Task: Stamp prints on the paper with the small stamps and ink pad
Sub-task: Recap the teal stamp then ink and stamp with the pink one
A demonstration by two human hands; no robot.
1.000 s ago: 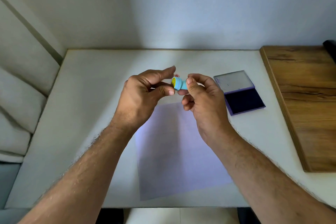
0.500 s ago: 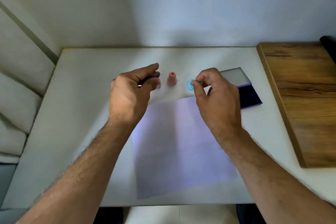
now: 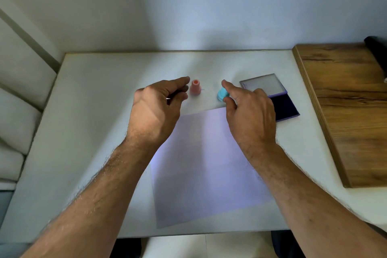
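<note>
The blue stamp sits at the tip of the right hand, just past the far edge of the paper and to the left of the ink pad. The forefinger is stretched out over the top of it and the thumb comes in underneath, so it looks like a light pinch between those two, though whether the stamp is resting on the table or lifted clear of it, I cannot tell. The other fingers are loosely bent behind.

Over to the left hand: thumb and fingers curl gently toward each other with a gap between them, and nothing is in that gap. It hovers just beside the pink stamp, fingertips close but not touching. That pink stamp stands upright on the table, narrow end up, between the two hands.

The ink pad lies open, clear lid folded back toward the wall, dark pad facing up, partly hidden behind the right hand. The paper lies flat and slightly skewed under both forearms, with no prints visible on it. A wooden board lies along the right side of the table.
</note>
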